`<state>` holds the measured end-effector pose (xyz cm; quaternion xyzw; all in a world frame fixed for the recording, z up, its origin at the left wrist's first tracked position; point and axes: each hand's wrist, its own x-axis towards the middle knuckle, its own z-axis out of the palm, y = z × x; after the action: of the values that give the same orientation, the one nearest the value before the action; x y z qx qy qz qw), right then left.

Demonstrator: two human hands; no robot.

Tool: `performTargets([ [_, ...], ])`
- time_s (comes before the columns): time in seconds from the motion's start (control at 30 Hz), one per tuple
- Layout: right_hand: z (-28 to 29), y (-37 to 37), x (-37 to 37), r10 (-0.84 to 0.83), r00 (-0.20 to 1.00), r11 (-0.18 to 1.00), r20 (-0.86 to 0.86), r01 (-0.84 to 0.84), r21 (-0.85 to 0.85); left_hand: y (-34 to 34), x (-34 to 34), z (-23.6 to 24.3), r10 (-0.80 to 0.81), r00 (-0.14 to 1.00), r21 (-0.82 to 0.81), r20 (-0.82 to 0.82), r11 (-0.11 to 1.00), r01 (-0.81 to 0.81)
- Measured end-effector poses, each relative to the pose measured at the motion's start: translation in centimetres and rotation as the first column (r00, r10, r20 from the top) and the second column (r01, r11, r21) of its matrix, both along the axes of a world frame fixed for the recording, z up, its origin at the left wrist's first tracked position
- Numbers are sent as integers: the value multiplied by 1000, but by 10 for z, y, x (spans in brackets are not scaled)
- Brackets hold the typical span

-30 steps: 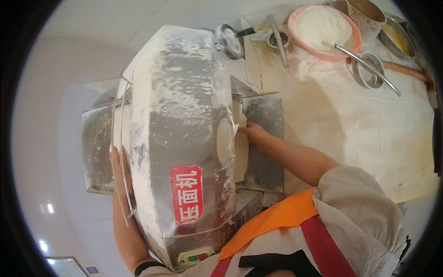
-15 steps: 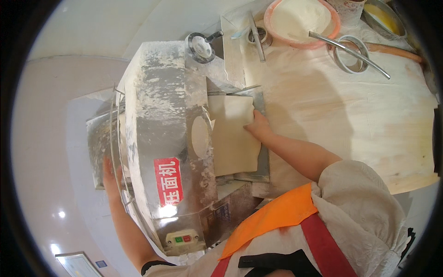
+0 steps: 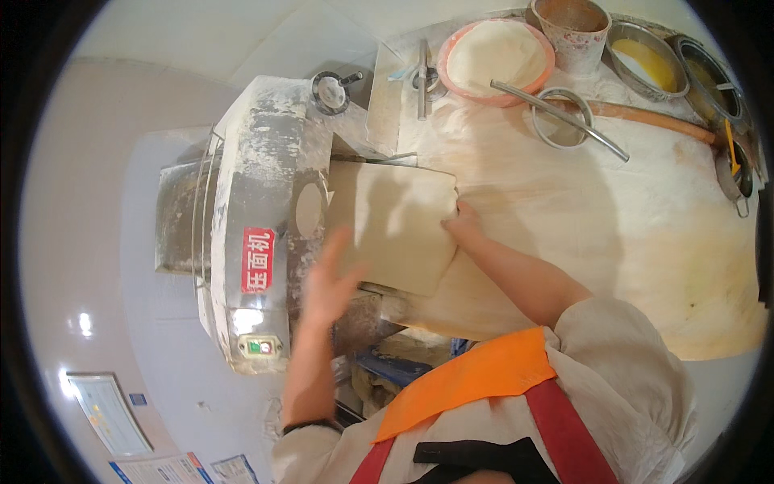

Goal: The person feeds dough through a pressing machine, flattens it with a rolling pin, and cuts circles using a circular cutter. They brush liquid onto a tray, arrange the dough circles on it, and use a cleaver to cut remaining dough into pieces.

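Observation:
A pale, flat sheet of dough (image 3: 403, 242) extends from the right side of a flour-caked steel rolling machine (image 3: 242, 153) onto the wooden work surface. My right hand (image 3: 459, 222) pinches the sheet's right edge. My left hand (image 3: 329, 282), blurred by motion, is raised in front of the machine beside the dough's near left part, its fingers spread with nothing visible in them. The machine carries a red label (image 3: 258, 260), a green-and-red switch (image 3: 260, 346) near its lower end and a round hand wheel (image 3: 330, 93) at the back. A steel tray (image 3: 177, 218) juts from its left side.
Along the back of the wooden table (image 3: 661, 274) stand a pink bowl of flour (image 3: 496, 56), a bucket (image 3: 568, 36), several steel bowls (image 3: 645, 68), a metal ring (image 3: 560, 133) crossed by a steel rod (image 3: 605, 141), and a wooden rolling pin (image 3: 661, 125).
The dough sheet has come out much farther rightward, drawn along by my right hand. My left hand has left the machine's left side and swung rightward toward the sheet, opening its fingers.

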<state>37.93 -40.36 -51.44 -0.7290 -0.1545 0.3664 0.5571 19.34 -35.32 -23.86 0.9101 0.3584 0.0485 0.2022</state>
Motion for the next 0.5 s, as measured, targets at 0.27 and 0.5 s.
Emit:
performTargets([
  [0.27, 20, -100, 46, -45, 952, 994, -302, 73, 84, -134, 88, -201, 159, 962, 328, -221, 941, -80],
  [0.5, 0, -138, 79, 168, 625, 778, -762, 391, 492, -100, 125, -179, -67, 993, 6, -94, 998, 68],
])
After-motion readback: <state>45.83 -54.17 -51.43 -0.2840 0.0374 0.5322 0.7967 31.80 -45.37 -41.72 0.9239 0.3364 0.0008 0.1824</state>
